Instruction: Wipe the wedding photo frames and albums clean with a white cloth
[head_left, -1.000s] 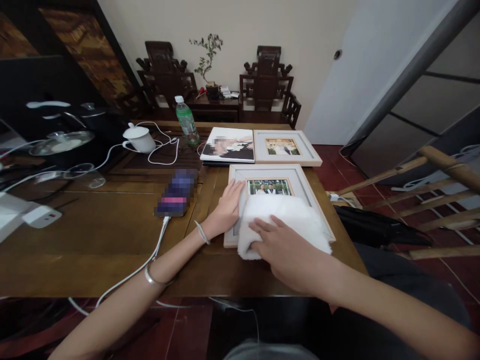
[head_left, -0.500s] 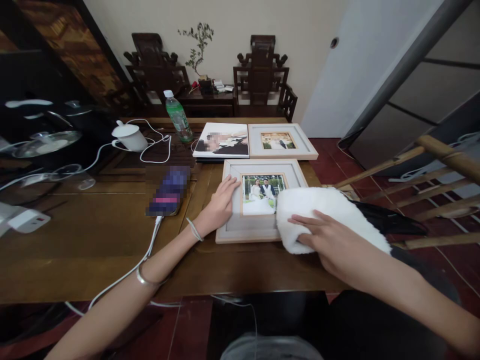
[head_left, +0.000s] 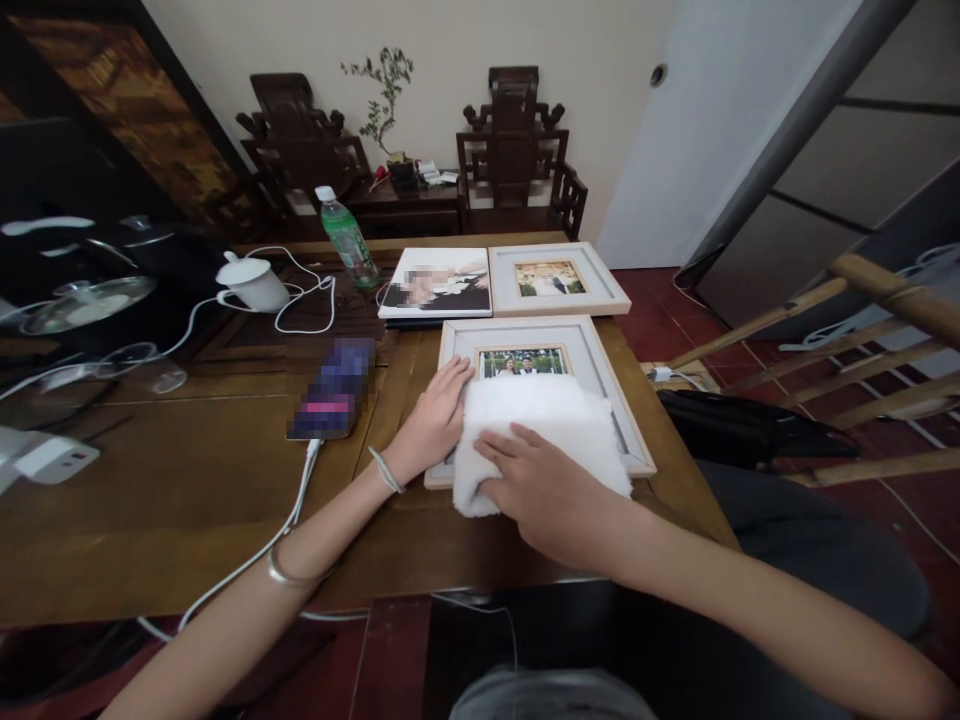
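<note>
A pale wooden picture frame point(head_left: 600, 375) lies flat near the front right of the brown table point(head_left: 165, 500). My left hand point(head_left: 431, 420) rests flat on the frame's left edge, fingers stretched out. My right hand point(head_left: 544, 485) presses down on a fluffy white cloth point(head_left: 547, 420) that covers the lower half of the frame and most of its photo. The fingers of that hand lie spread on the cloth.
Behind the frame lie a second framed photo point(head_left: 559, 280) and a photo book point(head_left: 439, 282). A phone point(head_left: 332, 388) on a white cable, a white teapot point(head_left: 251, 283) and a green bottle point(head_left: 343, 238) stand to the left. A wooden rack point(head_left: 862, 330) is at the right.
My right hand has slid the white cloth from the frame's right edge back left over the photo. The left hand stayed on the frame's left edge.
</note>
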